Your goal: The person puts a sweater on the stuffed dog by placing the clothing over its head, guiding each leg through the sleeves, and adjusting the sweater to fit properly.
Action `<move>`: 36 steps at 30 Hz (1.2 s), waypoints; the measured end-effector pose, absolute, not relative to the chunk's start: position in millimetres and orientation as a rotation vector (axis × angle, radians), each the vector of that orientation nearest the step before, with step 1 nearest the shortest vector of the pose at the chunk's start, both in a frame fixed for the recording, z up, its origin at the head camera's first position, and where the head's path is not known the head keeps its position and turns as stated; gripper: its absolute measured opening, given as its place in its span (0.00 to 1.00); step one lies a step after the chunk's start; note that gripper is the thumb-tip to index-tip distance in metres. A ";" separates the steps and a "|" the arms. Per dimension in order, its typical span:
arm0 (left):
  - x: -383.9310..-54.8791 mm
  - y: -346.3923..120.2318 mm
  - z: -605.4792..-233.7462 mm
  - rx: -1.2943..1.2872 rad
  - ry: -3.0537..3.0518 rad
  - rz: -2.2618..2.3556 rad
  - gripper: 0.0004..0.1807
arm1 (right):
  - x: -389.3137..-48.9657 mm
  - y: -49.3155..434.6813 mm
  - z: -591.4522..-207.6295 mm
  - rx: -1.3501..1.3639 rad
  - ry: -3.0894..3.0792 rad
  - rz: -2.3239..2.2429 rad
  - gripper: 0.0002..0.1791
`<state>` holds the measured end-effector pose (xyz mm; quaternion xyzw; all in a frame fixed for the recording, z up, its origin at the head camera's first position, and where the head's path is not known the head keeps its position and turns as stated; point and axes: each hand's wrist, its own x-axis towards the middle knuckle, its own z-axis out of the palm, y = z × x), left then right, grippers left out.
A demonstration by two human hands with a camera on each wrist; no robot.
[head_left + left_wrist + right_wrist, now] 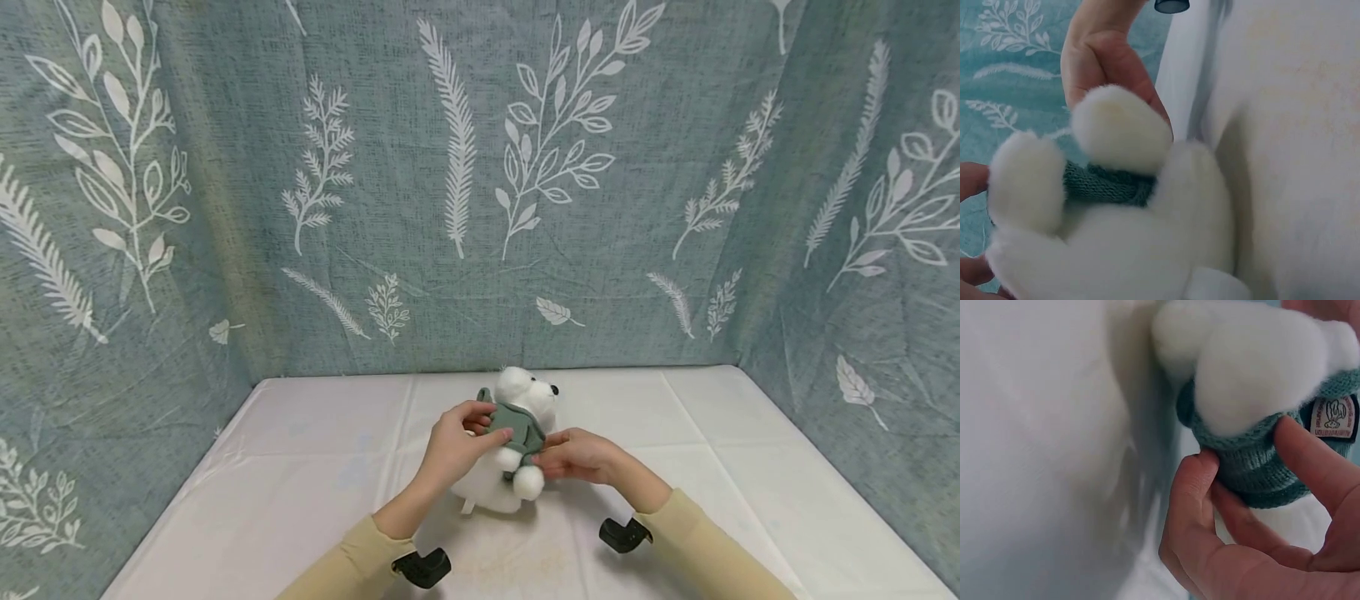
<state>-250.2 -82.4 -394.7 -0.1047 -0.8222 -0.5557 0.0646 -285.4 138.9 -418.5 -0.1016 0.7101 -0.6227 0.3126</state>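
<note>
Left hand [456, 440]: left side of plush toy [491, 485], thumb and curved fingers pinching it by the green sweater [516, 427]. Toy's on the white table [300, 467], head up, nose pointing right. White paw [528, 482] at toy's lower right. Right hand [588, 457]: right of toy, pinching the knit sleeve [1257, 465].

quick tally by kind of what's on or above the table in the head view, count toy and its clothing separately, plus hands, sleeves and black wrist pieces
White plush toy: 1
Green knit garment: 1
Hands: 2 (left hand, right hand)
Beige sleeves: 2
Black wrist pieces: 2
Total: 8
</note>
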 end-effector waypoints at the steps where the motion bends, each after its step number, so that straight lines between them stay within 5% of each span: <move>1: -250.3 -80.3 -395.8 -0.332 -2.483 -1.664 0.24 | -285.6 140.1 -419.4 -0.267 1.875 -1.645 0.25; 7: -250.0 -67.3 -402.6 -0.435 -2.500 -1.550 0.25 | -287.7 145.6 -425.6 -0.252 1.992 -1.600 0.09; 12: -248.3 -59.1 -403.7 -0.449 -2.510 -1.517 0.25 | -287.2 147.6 -427.8 -0.237 2.090 -1.552 0.18; 25: -252.6 -68.7 -403.3 -0.457 -2.381 -1.627 0.24 | -289.8 157.2 -416.7 -0.258 2.119 -1.501 0.22; 36: -288.1 -110.5 -414.9 -0.174 -2.425 -1.986 0.21 | -277.0 154.7 -374.1 -0.199 2.341 -1.482 0.26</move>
